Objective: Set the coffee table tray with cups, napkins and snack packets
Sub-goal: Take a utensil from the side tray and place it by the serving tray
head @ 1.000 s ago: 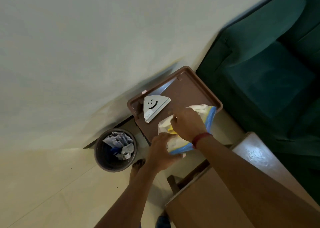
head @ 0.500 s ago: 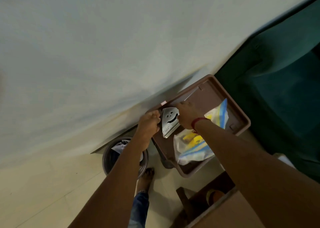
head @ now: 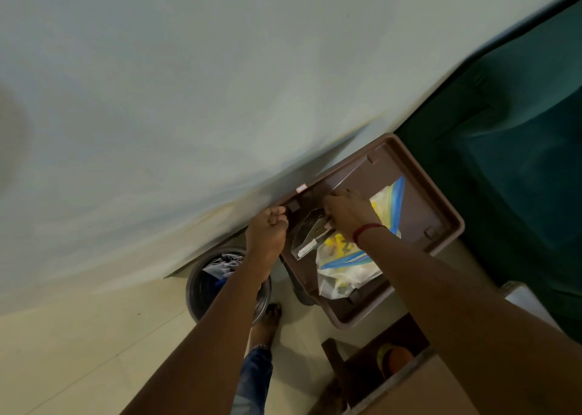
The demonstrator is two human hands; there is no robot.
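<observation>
A brown plastic tray (head: 441, 206) lies beside the wall. My left hand (head: 267, 228) is closed on the tray's near left rim. My right hand (head: 348, 213) rests on the triangular metal napkin holder (head: 307, 235), which is tilted inside the tray; its fingers grip the holder's upper edge. A clear snack packet with blue and yellow print (head: 349, 266) lies in the tray under my right wrist, partly hidden by the arm.
A round dark waste bin (head: 204, 285) with crumpled paper stands on the floor left of the tray. A green sofa (head: 519, 131) fills the right. A wooden table corner (head: 419, 389) and an orange-yellow object (head: 396, 358) lie below. My foot (head: 267, 320) is near the bin.
Both hands let go of the snack packet, which now lies in the tray. My left hand went to the tray's rim, and my right hand took the napkin holder and tilted it.
</observation>
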